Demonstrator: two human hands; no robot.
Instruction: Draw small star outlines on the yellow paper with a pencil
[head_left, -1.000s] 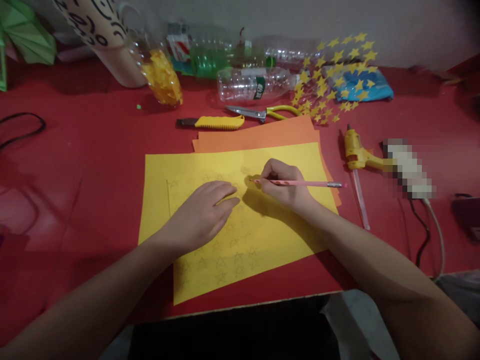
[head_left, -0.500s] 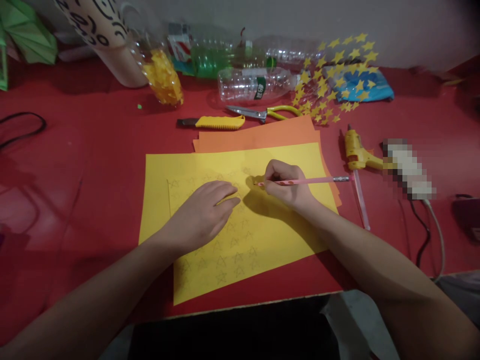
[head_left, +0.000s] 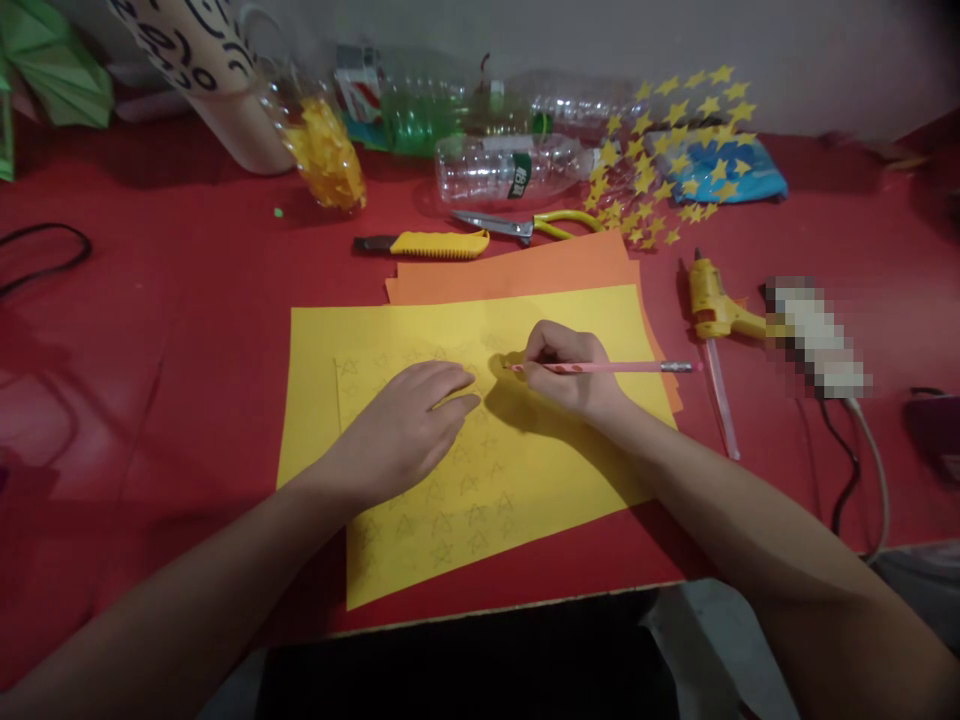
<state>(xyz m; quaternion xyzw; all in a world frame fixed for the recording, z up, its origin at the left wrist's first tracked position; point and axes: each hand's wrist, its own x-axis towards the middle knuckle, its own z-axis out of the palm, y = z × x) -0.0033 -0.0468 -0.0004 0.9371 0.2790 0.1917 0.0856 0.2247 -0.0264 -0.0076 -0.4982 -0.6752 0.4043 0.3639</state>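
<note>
A yellow sheet [head_left: 570,460] with rows of small pencil-drawn stars lies on the red table, over some orange sheets [head_left: 517,272]. My left hand [head_left: 409,425] rests flat on its middle-left part, fingers slightly apart, covering some stars. My right hand [head_left: 566,368] is closed round a pink pencil [head_left: 637,367], whose tip touches or nearly touches the paper just right of my left fingertips. The pencil's eraser end points right.
Behind the paper lie a yellow cutter [head_left: 441,245], scissors [head_left: 499,226], clear bottles [head_left: 510,170] and yellow stars [head_left: 643,180]. A bottle of yellow pieces [head_left: 326,160] leans by a tall cup [head_left: 247,125]. To the right is a glue gun [head_left: 709,300] with cables beyond.
My right hand has shifted very slightly to the left with the pencil, whose eraser end sits a little lower. My left hand has stayed in place.
</note>
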